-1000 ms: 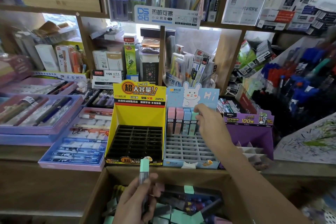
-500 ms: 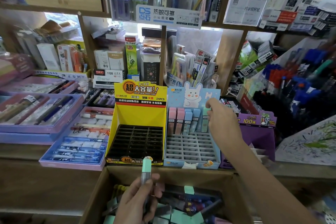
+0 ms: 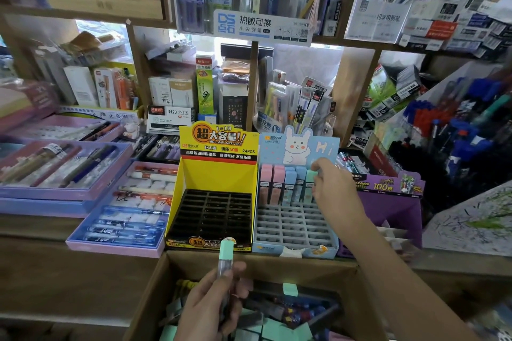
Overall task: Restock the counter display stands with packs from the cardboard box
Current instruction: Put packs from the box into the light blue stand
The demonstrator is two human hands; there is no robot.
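Shifted right, right hand (image 3: pixel 333 191) pinches upright mint pack (image 3: pixel 309 184); left hand (image 3: pixel 207 307) grips second pack (image 3: pixel 225 256), cap up.

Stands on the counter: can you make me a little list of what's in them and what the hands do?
Yellow stand: slots empty
Blue stand: five packs in back row, front slots empty
Left hand: holds green-capped pack above box
Right hand: at green end pack in that row, grip unclear
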